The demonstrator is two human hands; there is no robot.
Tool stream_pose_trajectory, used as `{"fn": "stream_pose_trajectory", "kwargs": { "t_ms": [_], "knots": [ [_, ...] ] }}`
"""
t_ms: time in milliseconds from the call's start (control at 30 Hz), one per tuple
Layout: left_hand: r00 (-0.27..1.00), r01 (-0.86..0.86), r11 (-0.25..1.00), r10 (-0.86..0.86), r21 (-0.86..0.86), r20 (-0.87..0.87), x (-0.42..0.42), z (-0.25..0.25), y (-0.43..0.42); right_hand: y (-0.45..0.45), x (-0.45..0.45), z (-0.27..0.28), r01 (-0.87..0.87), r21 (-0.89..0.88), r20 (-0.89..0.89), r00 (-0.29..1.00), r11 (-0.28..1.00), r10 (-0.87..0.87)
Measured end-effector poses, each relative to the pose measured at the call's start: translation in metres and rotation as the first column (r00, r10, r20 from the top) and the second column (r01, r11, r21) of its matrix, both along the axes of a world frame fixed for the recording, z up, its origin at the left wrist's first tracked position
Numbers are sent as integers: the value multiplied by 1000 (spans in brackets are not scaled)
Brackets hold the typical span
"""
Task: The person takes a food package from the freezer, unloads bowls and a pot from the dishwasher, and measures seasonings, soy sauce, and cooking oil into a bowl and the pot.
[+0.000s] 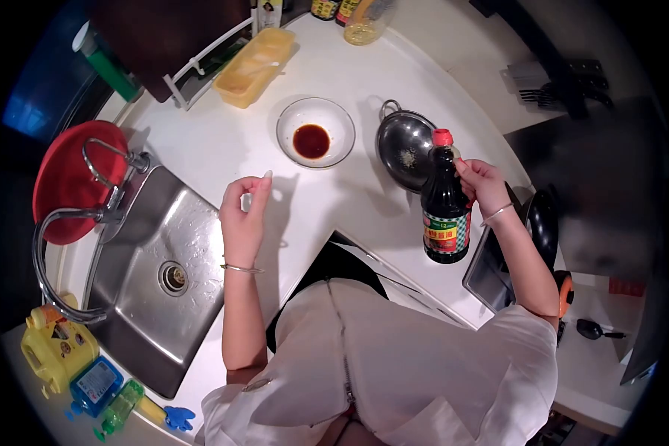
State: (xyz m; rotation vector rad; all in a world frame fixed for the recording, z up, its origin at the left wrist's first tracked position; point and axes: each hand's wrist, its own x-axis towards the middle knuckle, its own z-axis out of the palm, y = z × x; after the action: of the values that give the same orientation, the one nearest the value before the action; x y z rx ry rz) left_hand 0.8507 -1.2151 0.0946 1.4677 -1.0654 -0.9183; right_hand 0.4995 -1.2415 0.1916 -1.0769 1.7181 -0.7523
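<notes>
My right hand [485, 182] is closed around the upper part of a large soy sauce bottle [446, 223], dark, with a red cap and a green, red and yellow label. The bottle is nearly upright, in front of a metal strainer bowl [403, 152] that has a few pale bits inside. My left hand [245, 215] hovers by the sink's right edge, thumb extended and fingers loosely bent, with nothing visible in it. Beyond it, a clear glass bowl [285, 132] stands on the counter with dark brown liquid [311, 141] pooled at its bottom.
To the left lies a steel sink [137, 275] with a faucet [41, 260] and a red basin [59, 175]. Soap bottles [97, 383] line its near side. A yellow tray [234, 89] sits at the back. Right are a stove [490, 267] and hanging knives [531, 74].
</notes>
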Motion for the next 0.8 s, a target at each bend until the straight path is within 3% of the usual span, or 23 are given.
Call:
{"fn": "stream_pose_trajectory", "kwargs": {
  "t_ms": [333, 533, 800],
  "knots": [
    [997, 73, 996, -73, 50, 6, -10, -2, -6, 7, -33, -26, 128, 152, -78, 990, 980, -117],
    [997, 83, 995, -83, 55, -3, -11, -3, -5, 2, -43, -39, 92, 192, -146, 987, 977, -64],
    [996, 86, 995, -86, 58, -2, -9, -4, -4, 1, -54, -50, 140, 182, -121, 986, 973, -119]
  ]
}}
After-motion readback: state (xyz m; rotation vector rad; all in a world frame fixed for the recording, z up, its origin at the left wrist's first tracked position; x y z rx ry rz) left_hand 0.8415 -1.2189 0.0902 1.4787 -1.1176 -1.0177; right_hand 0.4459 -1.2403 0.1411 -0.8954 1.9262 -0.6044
